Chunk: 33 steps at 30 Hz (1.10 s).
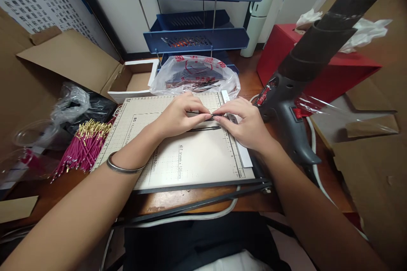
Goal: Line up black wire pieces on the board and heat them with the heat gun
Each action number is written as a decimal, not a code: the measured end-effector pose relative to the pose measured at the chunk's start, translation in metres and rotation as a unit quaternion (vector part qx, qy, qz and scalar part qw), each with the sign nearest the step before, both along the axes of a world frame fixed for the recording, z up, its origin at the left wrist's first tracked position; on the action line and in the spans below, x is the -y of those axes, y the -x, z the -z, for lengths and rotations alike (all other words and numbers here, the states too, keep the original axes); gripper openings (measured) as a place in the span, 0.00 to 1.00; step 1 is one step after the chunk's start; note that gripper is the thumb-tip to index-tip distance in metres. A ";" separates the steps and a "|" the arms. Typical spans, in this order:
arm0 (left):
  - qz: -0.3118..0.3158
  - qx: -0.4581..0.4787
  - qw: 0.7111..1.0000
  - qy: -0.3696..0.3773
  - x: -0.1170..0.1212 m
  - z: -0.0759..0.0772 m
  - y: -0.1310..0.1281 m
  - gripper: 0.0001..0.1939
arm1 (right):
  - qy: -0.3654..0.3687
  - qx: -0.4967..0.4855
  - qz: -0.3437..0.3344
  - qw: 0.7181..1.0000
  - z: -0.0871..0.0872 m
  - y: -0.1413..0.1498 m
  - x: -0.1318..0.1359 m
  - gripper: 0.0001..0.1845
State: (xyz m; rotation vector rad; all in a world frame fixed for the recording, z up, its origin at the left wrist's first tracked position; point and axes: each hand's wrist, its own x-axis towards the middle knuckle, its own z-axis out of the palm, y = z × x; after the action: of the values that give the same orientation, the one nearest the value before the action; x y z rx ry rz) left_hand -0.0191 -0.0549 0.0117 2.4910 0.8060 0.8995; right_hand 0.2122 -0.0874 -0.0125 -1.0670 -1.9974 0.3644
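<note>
My left hand (182, 114) and my right hand (243, 119) meet fingertip to fingertip over the paper trimmer board (197, 161). Both pinch a thin black wire-like piece (212, 115); the fingertips hide most of it, and I cannot tell whether it is wire or tubing. Just nearer to me, another thin black strand (205, 128) lies on the board. The trimmer's pale strip (244, 156) runs along the board's right edge, under and beside my right hand. Its dark blade arm (203, 204) sticks out along the front edge.
Bundled magenta wires with gold ends (87, 144) lie left. Behind the board sit a plastic bag (197, 72) holding dark strands and a white box (136, 77). A heat gun (286, 110) stands right, near a red tissue box (318, 76). Blue shelves (197, 40) rise behind.
</note>
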 end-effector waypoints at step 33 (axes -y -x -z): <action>-0.011 0.044 0.999 -0.001 -0.001 0.003 -0.002 0.06 | 0.003 -0.009 -0.017 1.000 0.000 -0.002 -0.001 0.08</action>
State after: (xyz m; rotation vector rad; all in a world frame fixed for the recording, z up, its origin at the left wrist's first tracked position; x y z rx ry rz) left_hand -0.0168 -0.0538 0.0083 2.4296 0.8049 1.0101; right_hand 0.2140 -0.0865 -0.0124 -1.0330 -2.0020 0.3970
